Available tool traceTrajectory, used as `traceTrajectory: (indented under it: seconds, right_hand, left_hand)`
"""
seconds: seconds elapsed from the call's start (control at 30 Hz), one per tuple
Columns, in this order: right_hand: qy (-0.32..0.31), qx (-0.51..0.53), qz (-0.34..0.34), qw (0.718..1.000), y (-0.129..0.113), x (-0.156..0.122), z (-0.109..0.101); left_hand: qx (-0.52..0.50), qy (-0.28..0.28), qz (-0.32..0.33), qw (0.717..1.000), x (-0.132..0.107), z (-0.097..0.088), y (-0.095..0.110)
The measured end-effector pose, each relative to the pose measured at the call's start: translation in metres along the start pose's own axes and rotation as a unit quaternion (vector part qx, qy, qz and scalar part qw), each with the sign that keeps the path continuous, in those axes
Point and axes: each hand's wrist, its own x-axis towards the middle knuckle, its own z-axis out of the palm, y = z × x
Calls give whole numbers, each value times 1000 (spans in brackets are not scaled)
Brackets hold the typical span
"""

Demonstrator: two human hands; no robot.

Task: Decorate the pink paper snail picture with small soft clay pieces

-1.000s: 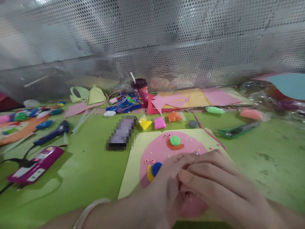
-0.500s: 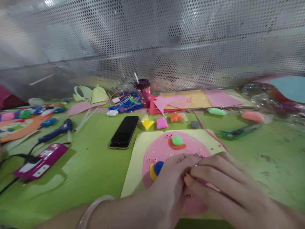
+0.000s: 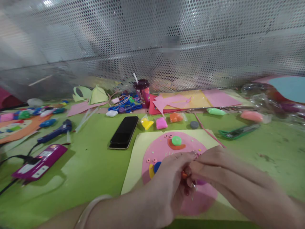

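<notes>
Above the lower right of a pink round on a pale yellow sheet, my two hands meet. My left hand has its fingers curled in, and a small orange bit shows among them. Closed against those fingertips is my right hand, its fingers together; what it pinches is hidden. Below the right fingers a purple piece partly shows. An orange snail shape with a green disc sits at the top of the round. A yellow one with a blue disc is partly covered by my left hand.
A phone lies left of the sheet. Behind it are yellow, pink and orange clay packets. A green cutter lies right, a glue gun and power strip left. A lidded cup stands behind.
My right hand has turned and its fingers have straightened and drawn together. The curled left fingers and the orange bit now show more. The left hand stays in nearly the same place.
</notes>
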Motion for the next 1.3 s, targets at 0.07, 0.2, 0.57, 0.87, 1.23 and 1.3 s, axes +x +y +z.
traceTrajectory:
  seconds: [0.07, 0.2, 0.57, 0.87, 1.23, 1.3]
  right_hand:
    - [32, -36, -32, 998, 3, -1, -3]
    - [65, -118, -47, 990, 6, -1, -11]
    - [98, -122, 5, 988, 14, 1, -12]
    - [110, -100, 12, 989, 18, -1, -20]
    - [117, -94, -7, 989, 17, -6, -17]
    - [110, -103, -9, 988, 18, -7, -17]
  left_hand:
    - [-48, 33, -16, 998, 0, 2, 2]
    - [-70, 52, -19, 996, -2, 6, 6]
    - [11, -5, 47, 999, -1, 5, 5]
    - [51, -24, 73, 996, -2, 0, 5]
    - [38, -30, 77, 996, -2, 1, 6]
    - [36, -27, 74, 996, -3, 2, 6]
